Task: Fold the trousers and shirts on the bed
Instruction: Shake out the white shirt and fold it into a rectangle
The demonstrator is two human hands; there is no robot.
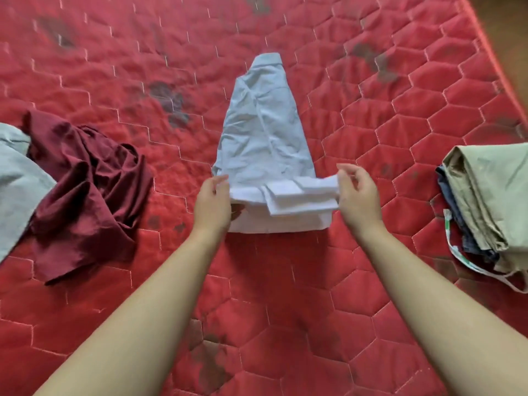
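A pale blue shirt lies lengthwise in the middle of the red quilted bed, folded narrow, collar at the far end. Its near hem is turned up into a white band. My left hand pinches the left end of that band. My right hand pinches the right end and lifts it slightly off the bed. A crumpled dark red garment lies unfolded at the left, partly over a grey garment at the frame's left edge.
At the right stands a stack of folded clothes: a khaki piece on top, dark blue beneath, and a white-and-green strap trailing out. The bed's right edge runs diagonally at the top right. Dark stains mark the quilt.
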